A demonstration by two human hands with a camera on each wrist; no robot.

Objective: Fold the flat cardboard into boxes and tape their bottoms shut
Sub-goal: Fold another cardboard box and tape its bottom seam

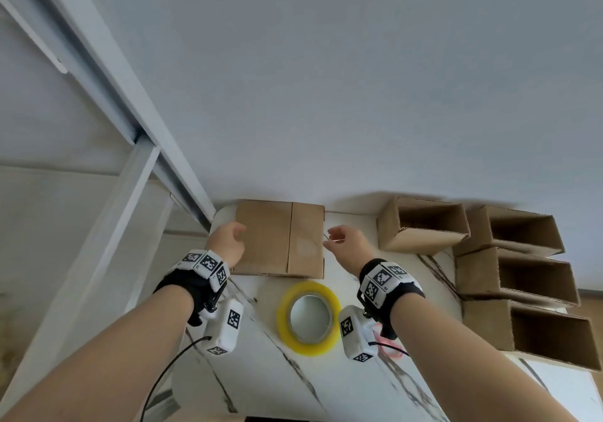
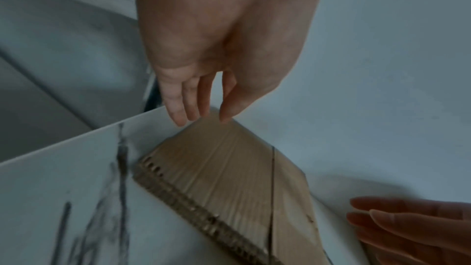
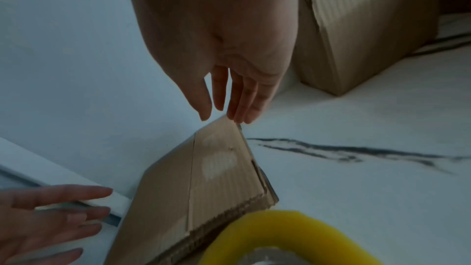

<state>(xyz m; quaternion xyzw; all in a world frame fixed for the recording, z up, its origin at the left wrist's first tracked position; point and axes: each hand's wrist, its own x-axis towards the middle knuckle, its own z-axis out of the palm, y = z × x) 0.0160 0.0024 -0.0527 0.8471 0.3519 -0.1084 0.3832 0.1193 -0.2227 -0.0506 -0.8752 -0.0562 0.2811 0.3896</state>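
Observation:
A stack of flat brown cardboard (image 1: 279, 238) lies at the far edge of the white marble table (image 1: 267, 356), against the wall. My left hand (image 1: 232, 237) hovers at its left edge, fingers straight and loose, holding nothing. The left wrist view has those fingers (image 2: 188, 104) just above the stack's (image 2: 224, 168) far corner. My right hand (image 1: 339, 237) hangs at the right edge, fingers relaxed and empty. In the right wrist view its fingers (image 3: 239, 100) hover over the cardboard's (image 3: 203, 178) corner. A yellow tape roll (image 1: 308, 317) lies flat in front of the stack, also visible as tape roll (image 3: 293, 235).
Several folded boxes lie on their sides at the right, open mouths facing me: one box (image 1: 424, 224) nearest the stack, others (image 1: 512, 271) stacked beyond. A red item (image 1: 388, 346) lies partly hidden under my right wrist. A white window frame (image 1: 107, 127) runs along the left.

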